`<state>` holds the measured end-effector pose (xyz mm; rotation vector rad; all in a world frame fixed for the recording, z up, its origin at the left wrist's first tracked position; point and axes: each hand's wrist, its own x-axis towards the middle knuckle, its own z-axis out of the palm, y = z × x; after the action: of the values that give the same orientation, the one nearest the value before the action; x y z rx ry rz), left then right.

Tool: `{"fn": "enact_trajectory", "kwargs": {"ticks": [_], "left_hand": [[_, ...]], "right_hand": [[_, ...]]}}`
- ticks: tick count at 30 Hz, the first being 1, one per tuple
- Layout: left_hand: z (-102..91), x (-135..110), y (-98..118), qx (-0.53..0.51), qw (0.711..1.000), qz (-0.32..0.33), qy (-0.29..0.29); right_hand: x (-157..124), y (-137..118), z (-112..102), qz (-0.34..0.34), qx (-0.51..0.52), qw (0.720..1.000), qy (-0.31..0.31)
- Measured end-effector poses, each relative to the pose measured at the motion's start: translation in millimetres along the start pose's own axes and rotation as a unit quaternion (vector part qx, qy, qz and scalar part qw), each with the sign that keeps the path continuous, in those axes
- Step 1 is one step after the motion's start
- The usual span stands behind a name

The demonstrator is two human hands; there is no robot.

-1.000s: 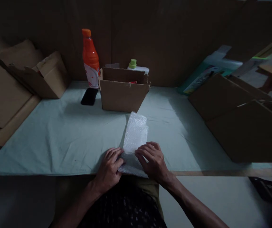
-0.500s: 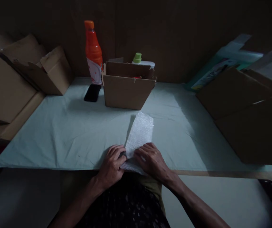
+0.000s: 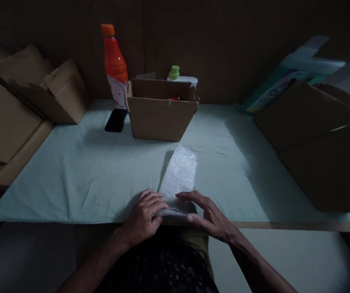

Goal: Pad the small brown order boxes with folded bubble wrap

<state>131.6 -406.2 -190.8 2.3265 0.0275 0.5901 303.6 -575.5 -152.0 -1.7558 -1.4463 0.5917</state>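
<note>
Bubble wrap (image 3: 179, 175), one translucent strip, head view. It is lying on the pale green cloth (image 3: 71, 175) straight ahead of both hands, its long axis running away from the person and leaning slightly right. The near end, folded or rolled over, is sitting at the table's near edge.

- The left hand (image 3: 142, 217) is pinching that fold from the left, fingers curled shut on it.
- The right hand (image 3: 208, 213) is arching over the fold from the right, fingers spread, with only fingertips and thumb touching.
- Both hands are equally near.
- Bare cloth is lying on either side of the strip.
- The open cardboard box (image 3: 161, 118) is standing beyond the far end, apart from it.
- The black phone (image 3: 115, 120) and orange bottle (image 3: 113, 65) are left of the box.
- The flattened cartons (image 3: 315, 142) are well apart, on the right.
</note>
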Motion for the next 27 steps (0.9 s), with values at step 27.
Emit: {"fn": "enact_trajectory", "kwargs": {"ticks": [27], "left_hand": [[-8.8,23,3,0.029,0.996,-0.052,-0.061]], "right_hand": [[-9,22,29,0.007,-0.111,0.984,0.139]]}}
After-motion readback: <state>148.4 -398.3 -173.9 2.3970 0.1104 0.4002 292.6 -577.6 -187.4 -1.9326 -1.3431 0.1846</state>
